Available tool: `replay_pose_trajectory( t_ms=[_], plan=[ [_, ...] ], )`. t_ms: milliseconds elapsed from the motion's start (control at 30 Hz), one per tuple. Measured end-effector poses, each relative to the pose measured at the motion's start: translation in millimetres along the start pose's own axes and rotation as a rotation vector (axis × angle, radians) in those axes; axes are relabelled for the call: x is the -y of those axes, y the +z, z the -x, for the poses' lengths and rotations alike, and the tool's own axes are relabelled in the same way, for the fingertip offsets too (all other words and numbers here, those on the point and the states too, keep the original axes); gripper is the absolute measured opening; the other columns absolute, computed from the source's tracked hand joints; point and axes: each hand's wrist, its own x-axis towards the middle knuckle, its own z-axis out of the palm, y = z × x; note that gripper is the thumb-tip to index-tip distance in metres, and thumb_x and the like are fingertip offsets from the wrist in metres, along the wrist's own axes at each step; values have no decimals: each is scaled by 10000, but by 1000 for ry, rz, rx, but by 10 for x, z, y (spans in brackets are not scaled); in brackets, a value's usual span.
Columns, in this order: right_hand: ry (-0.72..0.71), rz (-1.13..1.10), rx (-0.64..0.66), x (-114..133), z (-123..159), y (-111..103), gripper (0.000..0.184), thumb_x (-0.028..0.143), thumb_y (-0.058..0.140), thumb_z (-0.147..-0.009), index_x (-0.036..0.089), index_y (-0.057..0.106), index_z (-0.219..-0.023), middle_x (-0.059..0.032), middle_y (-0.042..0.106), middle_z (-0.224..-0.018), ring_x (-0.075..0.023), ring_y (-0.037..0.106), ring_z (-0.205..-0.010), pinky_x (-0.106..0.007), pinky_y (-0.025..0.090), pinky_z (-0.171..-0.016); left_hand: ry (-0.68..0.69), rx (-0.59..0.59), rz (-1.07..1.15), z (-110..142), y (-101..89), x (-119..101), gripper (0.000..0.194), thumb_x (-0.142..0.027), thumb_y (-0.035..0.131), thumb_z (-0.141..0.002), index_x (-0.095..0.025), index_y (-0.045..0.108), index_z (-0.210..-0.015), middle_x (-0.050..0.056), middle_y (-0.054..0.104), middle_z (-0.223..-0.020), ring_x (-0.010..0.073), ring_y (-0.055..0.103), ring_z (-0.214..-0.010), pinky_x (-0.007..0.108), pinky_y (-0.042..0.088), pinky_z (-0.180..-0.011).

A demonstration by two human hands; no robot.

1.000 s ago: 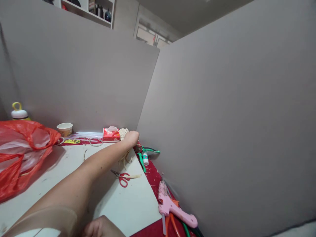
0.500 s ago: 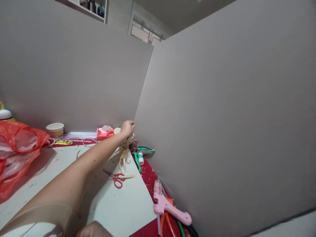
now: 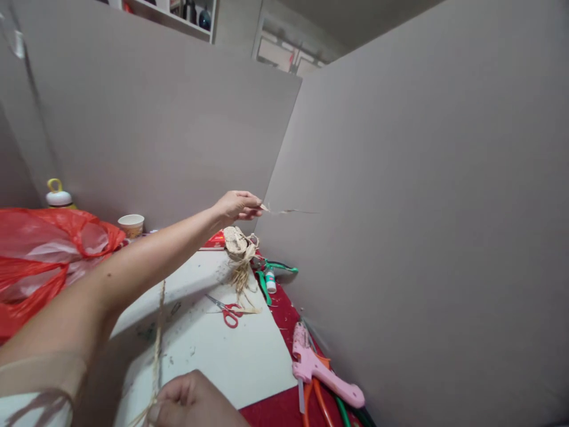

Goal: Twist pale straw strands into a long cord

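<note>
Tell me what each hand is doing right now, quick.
Left hand: closed, fingertips pinching a thin pale strip.
Right hand: closed, thumb and fingers gripping a braided cord near the bottom of the view.

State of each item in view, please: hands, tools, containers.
Left hand: raised, pinching strand
Right hand: pinching braid
Scissors: lying flat, unheld
Green pliers: handles spread
Glue gun: lying on its side
Cup: upright, uncovered
Bottle: upright, lid on
Red bag: crumpled
</note>
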Motion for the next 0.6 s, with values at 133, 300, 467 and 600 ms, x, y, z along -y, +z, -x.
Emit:
replay_pose_trajectory(
  t_ms=[133, 300, 467, 600],
  plan=[
    [38, -127, 21, 14, 59, 7, 262, 373, 606, -760, 123, 645, -691, 84, 374, -414, -27, 244, -311, -168, 150, -322, -134, 177, 90, 759, -262, 40, 94, -95, 654, -732, -90, 570, -690, 95, 683, -705, 153, 666, -670, 300, 512, -688],
    [13, -231, 54, 0, 134, 21, 294, 419, 633, -769, 135, 577, -721, 117, 282, -423, -19, 137, -341, -170, 71, -326, -318, 208, 107, 1807, -555, 200, 180, -210, 741, -670, -120, 605, -747, 56, 686, -651, 142, 651, -596, 269, 500, -604],
    [43, -244, 69, -33, 113, 26, 345, 467, 634, -773, 128, 572, -757, 121, 270, -433, -17, 130, -352, -171, 60, -332, -437, 134, 82, 2567, -782, 308, 246, -296, 732, -684, -131, 702, -865, 23, 667, -625, 105, 611, -567, 236, 478, -608],
    [66, -239, 79, -45, 94, 33, 362, 480, 627, -782, 122, 574, -764, 123, 242, -440, -16, 118, -360, -171, 55, -340, -414, 228, 16, 2905, -814, 243, 271, -360, 659, -763, -145, 716, -918, 8, 642, -633, 83, 564, -597, 202, 441, -626]
  ],
)
